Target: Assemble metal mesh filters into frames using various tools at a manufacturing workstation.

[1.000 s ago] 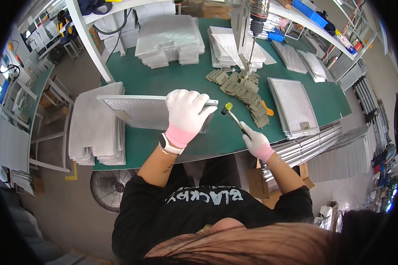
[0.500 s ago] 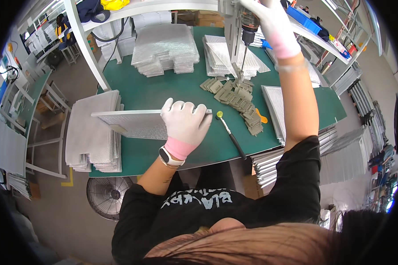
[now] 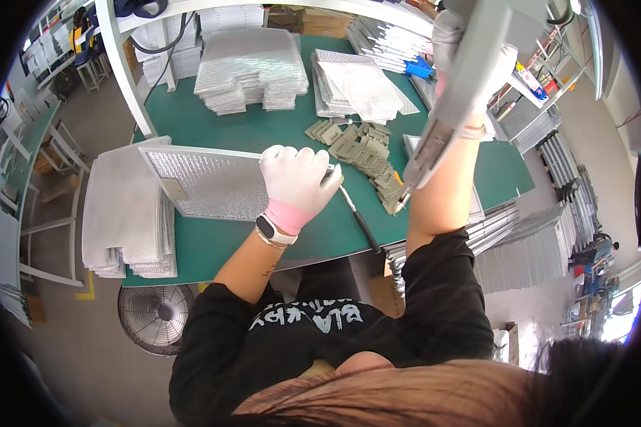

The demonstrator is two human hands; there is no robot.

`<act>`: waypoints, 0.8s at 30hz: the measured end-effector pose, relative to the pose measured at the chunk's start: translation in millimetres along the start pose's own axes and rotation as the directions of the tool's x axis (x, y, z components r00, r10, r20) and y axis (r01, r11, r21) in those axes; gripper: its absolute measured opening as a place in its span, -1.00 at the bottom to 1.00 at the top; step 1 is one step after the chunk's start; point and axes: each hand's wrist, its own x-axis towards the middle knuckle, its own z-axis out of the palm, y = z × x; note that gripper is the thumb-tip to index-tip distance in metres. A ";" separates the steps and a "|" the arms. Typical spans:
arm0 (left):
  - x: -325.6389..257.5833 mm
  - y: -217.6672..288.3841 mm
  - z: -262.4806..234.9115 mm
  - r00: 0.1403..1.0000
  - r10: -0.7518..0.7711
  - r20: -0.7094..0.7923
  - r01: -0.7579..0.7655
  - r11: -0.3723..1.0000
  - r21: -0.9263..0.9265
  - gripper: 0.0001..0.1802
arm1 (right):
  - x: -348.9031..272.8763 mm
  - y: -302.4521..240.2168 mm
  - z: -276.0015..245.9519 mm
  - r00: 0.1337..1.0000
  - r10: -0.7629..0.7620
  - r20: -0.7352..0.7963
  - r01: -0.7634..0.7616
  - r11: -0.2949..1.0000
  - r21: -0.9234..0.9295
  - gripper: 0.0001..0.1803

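Note:
My left hand (image 3: 297,183), in a white glove with a pink cuff, is closed over the top edge of a thin framed mesh panel (image 3: 214,178). The panel stands tilted on edge above the green table, with a small tan piece at its left end. My right hand (image 3: 445,53), also gloved, is wrapped around a large grey power tool (image 3: 457,107) raised close to the camera. Its body tapers down to a thin metal tip near the olive plastic brackets (image 3: 363,151) heaped on the table. The tool hides part of my right hand and forearm.
Stacked mesh sheets lie at the left (image 3: 124,206) and the far side (image 3: 253,67) of the green table (image 3: 263,132). A black-handled tool (image 3: 361,224) rests near the front edge. A floor fan (image 3: 157,317) stands below left; a white shelf post (image 3: 124,71) rises at the back left.
My right hand has brought the grey tool nearer the camera, its tip now over the brackets' near end. My left hand has tilted the panel so more of its mesh face shows.

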 end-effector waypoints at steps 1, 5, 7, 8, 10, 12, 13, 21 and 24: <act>-0.6 -0.3 1.3 1.000 -0.004 0.001 0.005 1.000 -0.010 -0.72 | -0.9 1.1 -0.6 1.000 -0.027 0.003 0.027 1.000 -0.006 -0.57; -1.3 -0.7 0.4 1.000 0.001 -0.007 -0.002 0.999 -0.034 -0.70 | -5.0 9.8 0.2 0.993 -0.117 0.009 0.117 0.993 -0.005 -0.58; -3.8 -0.1 0.2 1.000 -0.006 0.007 0.006 1.000 -0.014 -0.72 | -5.1 12.2 4.8 0.999 -0.019 -0.046 0.026 0.988 0.151 -0.58; -4.8 -0.3 0.1 1.000 -0.012 0.016 0.012 1.000 -0.005 -0.73 | -9.2 15.9 2.8 0.999 0.033 0.033 -0.034 0.999 0.032 -0.65; -4.0 0.4 -0.3 1.000 -0.011 0.008 0.011 1.000 -0.012 -0.75 | -8.7 28.2 -17.0 0.971 0.143 0.192 -0.121 0.985 -0.122 -0.74; -2.1 2.9 3.9 1.000 -0.006 0.003 0.007 0.999 -0.038 -0.76 | -8.2 43.4 -25.2 0.982 0.107 0.158 -0.076 0.978 -0.193 -0.75; -2.8 1.8 4.3 1.000 -0.012 -0.010 0.012 1.000 -0.023 -0.77 | -12.4 46.2 -17.5 0.983 0.154 0.100 -0.134 0.975 -0.179 -0.75; -2.8 -0.1 4.3 1.000 -0.015 -0.018 0.015 0.999 -0.037 -0.83 | -13.5 47.0 -10.2 0.964 0.149 0.219 -0.097 0.967 -0.234 -0.70; -1.0 0.1 2.3 0.999 -0.013 -0.040 0.011 0.999 -0.053 -0.84 | -14.3 50.0 -11.6 0.907 0.273 0.319 -0.236 0.960 -0.149 -0.71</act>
